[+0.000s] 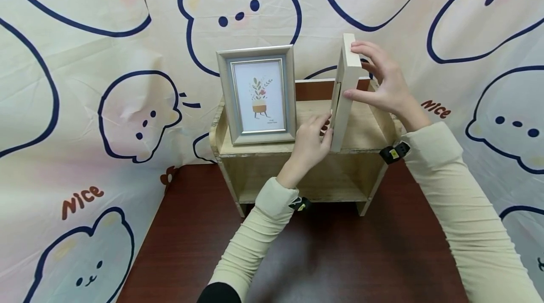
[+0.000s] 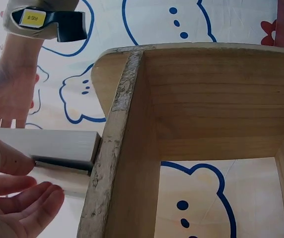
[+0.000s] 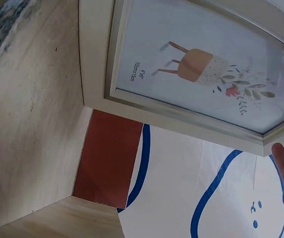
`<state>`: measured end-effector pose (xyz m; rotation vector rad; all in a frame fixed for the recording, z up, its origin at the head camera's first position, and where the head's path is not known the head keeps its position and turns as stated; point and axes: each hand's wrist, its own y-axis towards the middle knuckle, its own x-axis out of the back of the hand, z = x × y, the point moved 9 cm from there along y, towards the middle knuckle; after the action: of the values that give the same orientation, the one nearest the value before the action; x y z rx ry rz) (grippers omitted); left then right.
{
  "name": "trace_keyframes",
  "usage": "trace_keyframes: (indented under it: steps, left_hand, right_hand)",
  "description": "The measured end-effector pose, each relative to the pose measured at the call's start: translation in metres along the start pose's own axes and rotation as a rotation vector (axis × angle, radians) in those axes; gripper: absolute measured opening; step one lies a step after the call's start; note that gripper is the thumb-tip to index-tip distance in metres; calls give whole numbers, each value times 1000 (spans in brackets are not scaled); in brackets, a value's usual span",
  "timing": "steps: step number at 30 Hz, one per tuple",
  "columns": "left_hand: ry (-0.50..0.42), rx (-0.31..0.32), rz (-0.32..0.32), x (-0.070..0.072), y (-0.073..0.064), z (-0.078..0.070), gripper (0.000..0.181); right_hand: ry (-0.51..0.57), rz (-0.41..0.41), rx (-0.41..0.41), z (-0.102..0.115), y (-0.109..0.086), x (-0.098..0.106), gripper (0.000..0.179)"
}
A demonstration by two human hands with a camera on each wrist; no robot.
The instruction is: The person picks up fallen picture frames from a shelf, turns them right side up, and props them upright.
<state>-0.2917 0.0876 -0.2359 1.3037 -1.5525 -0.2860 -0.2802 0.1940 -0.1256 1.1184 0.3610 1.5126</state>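
A cream picture frame (image 1: 349,74) stands edge-on on the upper shelf of a small wooden rack. My right hand (image 1: 384,81) grips its upper part, thumb on the near side and fingers over the top. Low on the same frame, my left hand (image 1: 312,140) has its thumb at the near edge and its fingers bent toward the left face; in the left wrist view the thumb (image 2: 13,157) meets the frame's edge. The right wrist view shows the glazed side of the picture frame (image 3: 181,121), with a potted-plant print. What the left fingertips hold is partly hidden.
A second, silver-grey picture frame (image 1: 256,140) stands on the shelf's left side, facing me. The wooden rack (image 1: 369,128) has raised side walls and a lower compartment. It stands on a dark red-brown table (image 1: 182,241) against a cartoon-printed cloth (image 1: 161,48).
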Motion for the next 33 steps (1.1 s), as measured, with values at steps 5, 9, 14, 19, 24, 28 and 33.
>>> trace_keyframes:
  steps: [5, 9, 14, 19, 24, 28, 33]
  left_hand:
    - [62, -6, 36, 1, 3, 3, 22]
    - [139, -19, 10, 11, 3, 5, 20]
    - [186, -29, -24, 22, 3, 7, 20]
    - [190, -25, -28, 27, 2, 8, 18]
    - [207, -44, -22, 26, 0, 5, 16]
    - [224, -45, -26, 24, -2, 5, 15]
    - [248, -57, -35, 21, -4, 5, 14]
  right_hand:
    - [19, -3, -26, -4, -1, 0, 67]
    - [22, -7, -40, -3, -1, 0, 67]
    - [25, -1, -51, -3, 2, -2, 68]
    - [-10, 23, -48, -1, 6, -7, 67]
    - [-51, 62, -15, 6, 12, -13, 66]
    - [-75, 95, 19, 7, 17, -17, 66]
    - [-103, 134, 42, -13, 22, -19, 72]
